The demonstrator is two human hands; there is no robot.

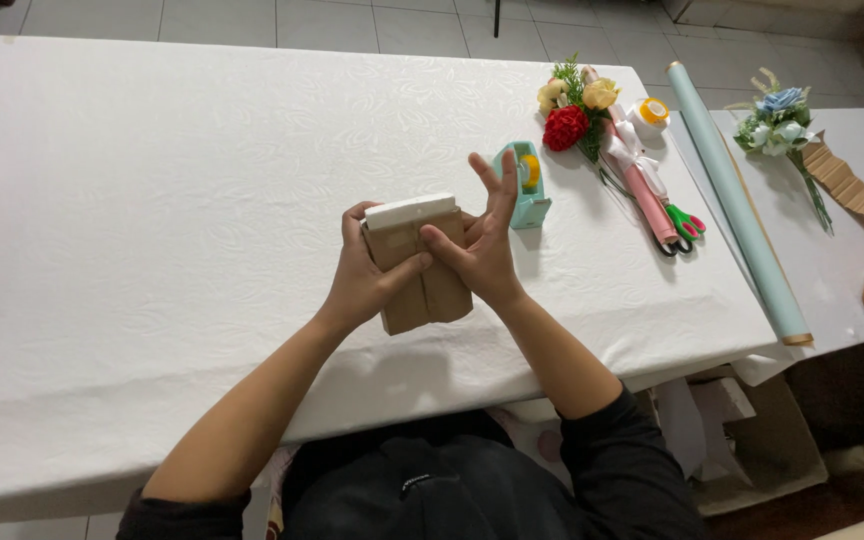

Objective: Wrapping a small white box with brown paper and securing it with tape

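1. The left hand (pixel 362 285) is curling around the left side of a box half-wrapped in brown paper (pixel 418 265), its thumb lying across the front.
2. The right hand (pixel 482 245) is pressing its thumb onto the paper while the other fingers are spreading open and upright, gripping nothing.
3. The box is standing near the middle of the white worktop (pixel 152 200), its white top edge showing above the paper.
4. One teal tape dispenser (pixel 526 185) is sitting just beside the right hand, holding one roll.
5. One bouquet (pixel 592 120) with a red flower and yellow ones is lying farther right, beside one pair of green-handled scissors (pixel 685 225).
6. One pale blue paper roll (pixel 732 200) is lying along the worktop's right edge.
7. A second, blue-and-white bouquet (pixel 782 120) is lying on the neighbouring table.
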